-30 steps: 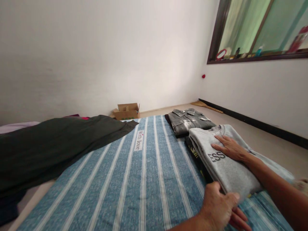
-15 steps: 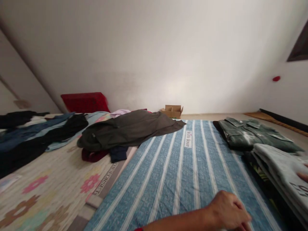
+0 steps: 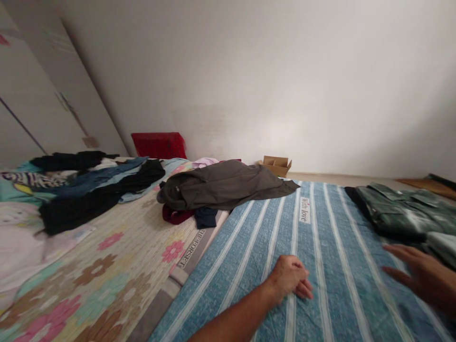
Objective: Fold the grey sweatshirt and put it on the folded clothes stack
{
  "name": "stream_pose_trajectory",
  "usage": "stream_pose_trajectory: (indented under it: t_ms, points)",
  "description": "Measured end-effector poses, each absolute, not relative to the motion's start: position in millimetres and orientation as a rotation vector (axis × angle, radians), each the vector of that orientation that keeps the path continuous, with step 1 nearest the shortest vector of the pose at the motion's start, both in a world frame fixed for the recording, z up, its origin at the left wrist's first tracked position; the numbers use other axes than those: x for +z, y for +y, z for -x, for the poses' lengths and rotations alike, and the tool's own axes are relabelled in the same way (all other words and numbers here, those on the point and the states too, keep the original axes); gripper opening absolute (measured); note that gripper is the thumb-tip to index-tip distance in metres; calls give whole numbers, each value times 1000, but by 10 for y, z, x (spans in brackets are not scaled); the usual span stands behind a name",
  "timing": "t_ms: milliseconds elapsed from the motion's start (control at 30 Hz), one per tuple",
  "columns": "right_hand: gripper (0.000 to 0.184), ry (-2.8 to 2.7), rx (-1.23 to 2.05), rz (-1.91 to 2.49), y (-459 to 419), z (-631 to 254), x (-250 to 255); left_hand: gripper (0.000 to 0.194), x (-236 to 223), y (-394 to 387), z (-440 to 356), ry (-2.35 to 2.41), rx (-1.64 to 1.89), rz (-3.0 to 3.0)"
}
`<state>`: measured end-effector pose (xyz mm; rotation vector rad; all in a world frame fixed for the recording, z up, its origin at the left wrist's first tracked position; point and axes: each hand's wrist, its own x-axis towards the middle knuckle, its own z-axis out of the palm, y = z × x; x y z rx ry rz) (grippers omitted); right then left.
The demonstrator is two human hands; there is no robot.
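Observation:
My left hand is over the blue striped sheet, its fingers curled together with nothing showing in them. At the right, my right hand is held over the sheet with thumb and fingers apart, empty. Just beyond it lies a folded light grey garment, partly cut off by the frame edge. Behind that is a folded dark green garment. A dark grey-brown garment lies spread across the far left part of the striped sheet, on top of maroon and navy cloth.
A flowered sheet covers the left side, bearing a loose heap of clothes with black trousers and blue jeans. A red box-like object and an open cardboard box stand by the white wall.
The view has turned left. My right hand has come away from the folded grey garment and now hovers open over the sheet. My left hand, still curled, shows farther forward.

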<state>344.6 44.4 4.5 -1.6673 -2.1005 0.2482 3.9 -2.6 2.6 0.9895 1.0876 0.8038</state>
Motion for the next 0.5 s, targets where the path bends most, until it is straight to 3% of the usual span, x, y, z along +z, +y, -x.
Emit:
stream_pose_trajectory:
  t_ms: [233,500]
  points:
    - [59,-2282,255,1634,86,-1641,-503,5,140,-4,356,1224,993,-975]
    - [62,-2338,155,1729,-41,-1422,-538,6,406,220,1392,1498,1476,-683]
